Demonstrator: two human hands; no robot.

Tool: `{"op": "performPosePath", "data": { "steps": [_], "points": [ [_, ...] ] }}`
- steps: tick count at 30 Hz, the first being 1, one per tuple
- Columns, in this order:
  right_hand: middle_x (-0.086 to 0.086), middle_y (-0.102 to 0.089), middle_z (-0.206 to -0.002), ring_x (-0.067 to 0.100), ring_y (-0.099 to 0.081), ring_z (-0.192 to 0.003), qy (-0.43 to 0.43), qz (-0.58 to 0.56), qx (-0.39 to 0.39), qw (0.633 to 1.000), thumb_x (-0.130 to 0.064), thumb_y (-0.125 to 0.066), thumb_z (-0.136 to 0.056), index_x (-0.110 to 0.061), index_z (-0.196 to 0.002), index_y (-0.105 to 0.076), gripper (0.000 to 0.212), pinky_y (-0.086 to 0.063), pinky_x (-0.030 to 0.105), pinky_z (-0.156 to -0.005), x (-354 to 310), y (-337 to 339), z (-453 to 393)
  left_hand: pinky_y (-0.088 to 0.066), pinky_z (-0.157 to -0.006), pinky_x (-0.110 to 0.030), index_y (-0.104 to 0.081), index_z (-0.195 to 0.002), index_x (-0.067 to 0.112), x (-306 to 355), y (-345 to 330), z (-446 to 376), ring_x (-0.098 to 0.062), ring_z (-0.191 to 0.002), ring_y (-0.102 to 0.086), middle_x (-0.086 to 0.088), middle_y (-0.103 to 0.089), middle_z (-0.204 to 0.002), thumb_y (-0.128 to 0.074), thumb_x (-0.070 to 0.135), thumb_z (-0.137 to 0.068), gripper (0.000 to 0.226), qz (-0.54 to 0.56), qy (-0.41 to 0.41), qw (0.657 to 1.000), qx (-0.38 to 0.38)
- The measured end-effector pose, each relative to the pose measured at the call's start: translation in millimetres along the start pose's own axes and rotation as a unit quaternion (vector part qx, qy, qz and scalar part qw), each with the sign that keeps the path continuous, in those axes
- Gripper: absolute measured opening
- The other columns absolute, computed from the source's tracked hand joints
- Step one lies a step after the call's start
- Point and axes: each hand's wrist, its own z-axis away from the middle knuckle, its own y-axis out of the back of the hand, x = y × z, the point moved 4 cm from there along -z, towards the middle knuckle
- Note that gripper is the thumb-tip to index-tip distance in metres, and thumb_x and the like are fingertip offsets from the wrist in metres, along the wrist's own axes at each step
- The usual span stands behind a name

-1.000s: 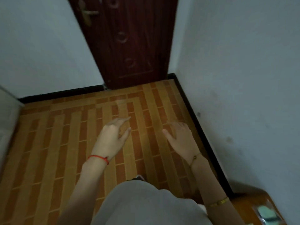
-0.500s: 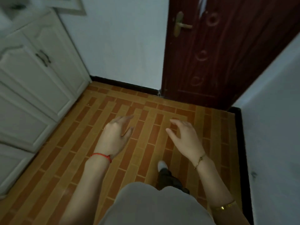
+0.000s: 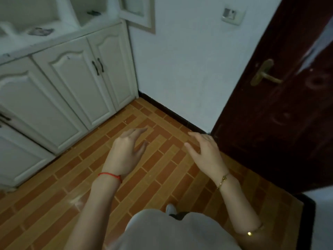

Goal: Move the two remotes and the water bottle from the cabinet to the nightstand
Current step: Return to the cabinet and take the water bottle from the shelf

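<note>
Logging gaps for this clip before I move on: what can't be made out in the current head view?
- Dark items on the cabinet counter and shelf: blurred, too small to identify as remotes.
- Water bottle: not identifiable.
- Nightstand: not in view.
- Cabinet's left part: cut off by the frame edge.
- Left hand and right hand: both open, holding nothing.

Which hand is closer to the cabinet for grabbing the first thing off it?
Probably the left. The left hand hangs open on the side of the cabinet; the right hand, also open and empty, is over by the door. Items on the counter are too blurred to identify.
</note>
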Motion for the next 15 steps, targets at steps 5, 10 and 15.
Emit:
{"op": "performPosePath", "data": {
  "steps": [5, 10, 15],
  "points": [
    [-0.003, -0.052, -0.141, 0.013, -0.036, -0.138, 0.059, 0.018, -0.029, 0.998, -0.042, -0.048, -0.098, -0.024, -0.141, -0.046, 0.047, -0.035, 0.031, -0.108, -8.7, 12.7, -89.5, -0.046, -0.102, -0.03, -0.052, -0.138, 0.023, -9.8, 4.4, -53.1, -0.019, -0.123, -0.056, 0.0, -0.061, -0.131, -0.057, 0.03, -0.096, 0.043, -0.001, 0.065, 0.997, 0.04],
    [-0.005, -0.052, -0.14, 0.012, -0.036, -0.137, 0.093, 0.005, -0.057, 0.994, -0.044, -0.048, -0.097, -0.028, -0.142, -0.044, 0.048, -0.037, 0.033, -0.108, -14.5, -0.4, -165.2, -0.043, -0.099, -0.026, -0.053, -0.137, 0.022, -29.6, 3.1, -102.7, -0.019, -0.122, -0.057, 0.0, -0.061, -0.131, -0.058, 0.028, -0.096, 0.042, -0.004, 0.118, 0.991, 0.058],
    [-0.004, -0.05, -0.141, 0.013, -0.035, -0.138, 0.107, 0.005, -0.076, 0.991, -0.044, -0.048, -0.097, -0.028, -0.142, -0.044, 0.048, -0.037, 0.032, -0.108, -20.6, -23.8, -244.1, -0.045, -0.1, -0.029, -0.053, -0.136, 0.022, -65.4, -1.6, -164.8, -0.02, -0.123, -0.056, -0.001, -0.061, -0.132, -0.058, 0.027, -0.095, 0.042, -0.005, 0.132, 0.989, 0.059]
  ]
}}
